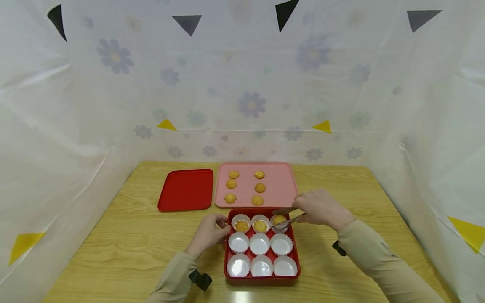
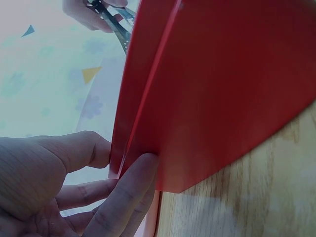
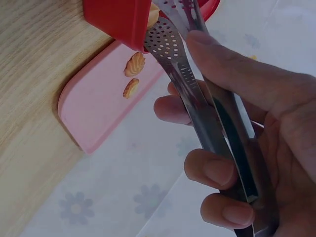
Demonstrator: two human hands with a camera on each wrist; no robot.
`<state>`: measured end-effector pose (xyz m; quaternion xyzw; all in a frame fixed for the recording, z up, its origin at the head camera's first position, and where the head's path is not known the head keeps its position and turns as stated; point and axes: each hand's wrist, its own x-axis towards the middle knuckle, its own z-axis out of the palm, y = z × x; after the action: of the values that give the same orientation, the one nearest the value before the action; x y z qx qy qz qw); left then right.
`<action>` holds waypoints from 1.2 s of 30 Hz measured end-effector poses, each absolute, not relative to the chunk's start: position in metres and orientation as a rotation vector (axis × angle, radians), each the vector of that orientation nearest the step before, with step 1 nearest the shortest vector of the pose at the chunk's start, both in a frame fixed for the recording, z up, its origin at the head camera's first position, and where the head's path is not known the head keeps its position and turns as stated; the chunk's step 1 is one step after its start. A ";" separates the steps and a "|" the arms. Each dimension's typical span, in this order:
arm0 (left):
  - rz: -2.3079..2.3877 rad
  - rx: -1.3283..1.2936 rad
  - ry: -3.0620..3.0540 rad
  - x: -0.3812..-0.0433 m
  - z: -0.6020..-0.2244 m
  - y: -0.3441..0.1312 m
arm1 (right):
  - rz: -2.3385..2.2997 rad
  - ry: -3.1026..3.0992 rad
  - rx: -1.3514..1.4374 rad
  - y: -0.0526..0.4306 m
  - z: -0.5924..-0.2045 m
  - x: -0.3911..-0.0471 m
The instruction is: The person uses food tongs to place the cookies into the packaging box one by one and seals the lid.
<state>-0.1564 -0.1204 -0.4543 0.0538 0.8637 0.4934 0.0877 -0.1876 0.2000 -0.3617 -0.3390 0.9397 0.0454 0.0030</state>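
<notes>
My right hand (image 1: 320, 208) grips metal tongs (image 3: 202, 113) with perforated, spoon-shaped ends. In the head view, the tongs' tips lie on either side of a swirled cookie (image 1: 279, 219) at the far right paper cup of a red box (image 1: 261, 281). Whether they squeeze it cannot be told. My left hand (image 1: 208, 233) holds the box's left wall near the far corner, thumb at the rim and fingers against the outside (image 2: 187, 108). Two more cookies, one on the left (image 1: 241, 226) and one in the middle (image 1: 259, 226), sit in the far row's other cups.
Behind the box lies a pink tray (image 1: 276, 183) with several swirled cookies in two columns. A flat red lid or tray (image 1: 185, 190) lies to its left. White paper cups (image 1: 259, 244) fill the box's nearer rows. A patterned curtain (image 1: 235, 84) encloses the wooden table (image 1: 125, 235).
</notes>
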 end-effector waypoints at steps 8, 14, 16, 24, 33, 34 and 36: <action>1.447 0.181 2.583 -0.157 -0.455 -0.120 | 0.191 2.960 -1.041 0.196 -0.367 -0.189; 1.467 0.149 2.561 -0.157 -0.453 -0.120 | 0.165 2.974 -1.010 0.195 -0.367 -0.189; 1.473 0.143 2.559 -0.156 -0.454 -0.119 | 0.124 2.964 -1.006 0.195 -0.365 -0.189; 1.487 0.144 2.547 -0.156 -0.453 -0.119 | 0.073 2.948 -1.054 0.197 -0.360 -0.188; 1.472 0.152 2.570 -0.156 -0.455 -0.119 | 0.270 2.974 -1.107 0.192 -0.352 -0.184; 1.467 0.154 2.576 -0.156 -0.455 -0.119 | 0.295 2.982 -1.121 0.191 -0.351 -0.184; 1.455 0.161 2.594 -0.157 -0.455 -0.119 | 0.343 2.997 -1.164 0.189 -0.349 -0.184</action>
<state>-0.1566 -0.1189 -0.4548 0.0538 0.8680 0.4869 0.0814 -0.1840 0.1893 -0.3491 -0.3595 0.9260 0.1059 -0.0458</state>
